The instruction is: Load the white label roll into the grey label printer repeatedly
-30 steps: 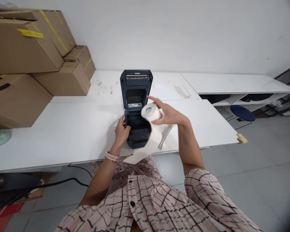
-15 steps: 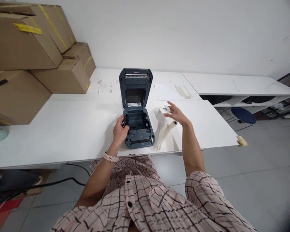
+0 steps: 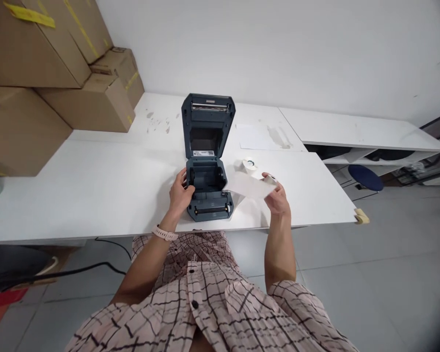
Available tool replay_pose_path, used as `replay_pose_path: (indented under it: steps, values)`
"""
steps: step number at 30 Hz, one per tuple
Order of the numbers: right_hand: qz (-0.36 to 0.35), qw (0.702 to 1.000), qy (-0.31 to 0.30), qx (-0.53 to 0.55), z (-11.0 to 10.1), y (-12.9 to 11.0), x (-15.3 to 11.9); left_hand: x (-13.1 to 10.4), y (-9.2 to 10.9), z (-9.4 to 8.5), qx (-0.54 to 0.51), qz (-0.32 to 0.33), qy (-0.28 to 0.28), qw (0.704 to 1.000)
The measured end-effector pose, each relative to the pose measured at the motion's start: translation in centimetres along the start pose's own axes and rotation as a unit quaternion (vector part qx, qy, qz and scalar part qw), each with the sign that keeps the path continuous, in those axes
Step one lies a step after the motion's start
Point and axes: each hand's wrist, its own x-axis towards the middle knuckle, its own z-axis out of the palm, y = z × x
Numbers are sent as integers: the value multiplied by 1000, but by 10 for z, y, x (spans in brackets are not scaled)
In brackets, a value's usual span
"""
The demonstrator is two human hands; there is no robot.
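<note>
1. The left hand point(image 3: 181, 192) was at the label printer's left side. It was half closed, with its thumb over the rim and its fingers along the outside wall.
2. The label printer point(image 3: 208, 199) stood on the white table point(image 3: 146, 195) with its lid point(image 3: 208, 122) up. It looked hard and a bit heavy. The low side walls seemed best to hold; the lid could strain if pulled.
3. The label roll point(image 3: 247, 169) sat on the table, just right of the printer, hole up, with no hand on it. It looked light and smooth, and easy to pinch around its sides.
4. The paper strip point(image 3: 250, 186) hung in the air, right of the printer. It looked thin, floppy and easy to crease, so its edges seemed best to hold. I could not tell if it touched the printer.
5. The right hand point(image 3: 277, 199) was farther right of the printer, curled around a thin paper tube point(image 3: 273, 179) and the strip's end.
</note>
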Motion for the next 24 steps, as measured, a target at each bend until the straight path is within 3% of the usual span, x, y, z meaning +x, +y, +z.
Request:
replay_pose_path:
  steps: [2,4,6,9,12,16,19,24]
  values:
    - [-59,989,-134,-20,17,-32,13,0,-2,0,-3,7,-3,1000]
    - [-79,949,-287,-107,42,-59,32,1,-3,1,-9,9,-1,1000]
    - [-95,900,-358,-230,73,-74,53,1,-3,1,-15,9,2,1000]
    - [-108,841,-338,-408,116,-73,75,0,-1,2,-23,5,2,1000]
    - [-124,807,-325,-477,139,-60,75,-3,4,1,-21,-2,2,1000]
    - [-159,841,-335,-395,137,-50,47,-7,12,-1,-13,-9,-5,1000]
    - [-177,869,-305,-346,130,-48,17,-9,12,-2,-5,-9,-1,1000]
    - [-185,885,-248,-348,124,-50,-37,-8,8,2,-27,-20,4,999]
